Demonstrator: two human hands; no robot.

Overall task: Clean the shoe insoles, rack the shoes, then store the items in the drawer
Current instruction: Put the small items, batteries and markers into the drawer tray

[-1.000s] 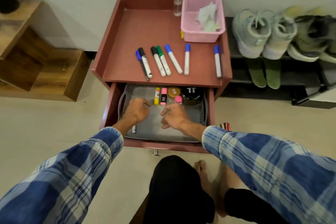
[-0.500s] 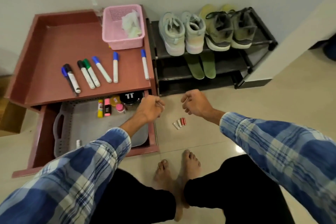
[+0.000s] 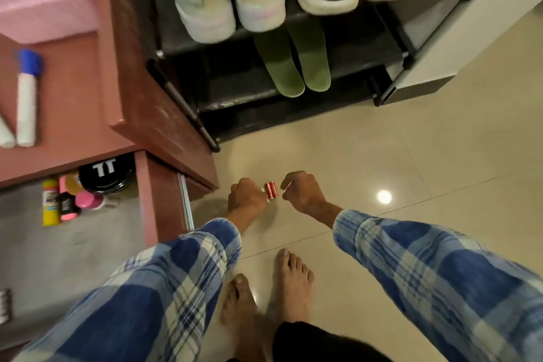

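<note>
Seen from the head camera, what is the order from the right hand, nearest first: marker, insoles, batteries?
1. Batteries, on the floor beside the right hand.
2. Insoles, ahead on the shoe rack.
3. Marker, far left on the cabinet.

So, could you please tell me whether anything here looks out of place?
Yes: small red batteries lie loose on the floor tiles between the left hand and right hand, outside the open drawer where other small items sit. Nothing looks spilled or damaged.
</note>
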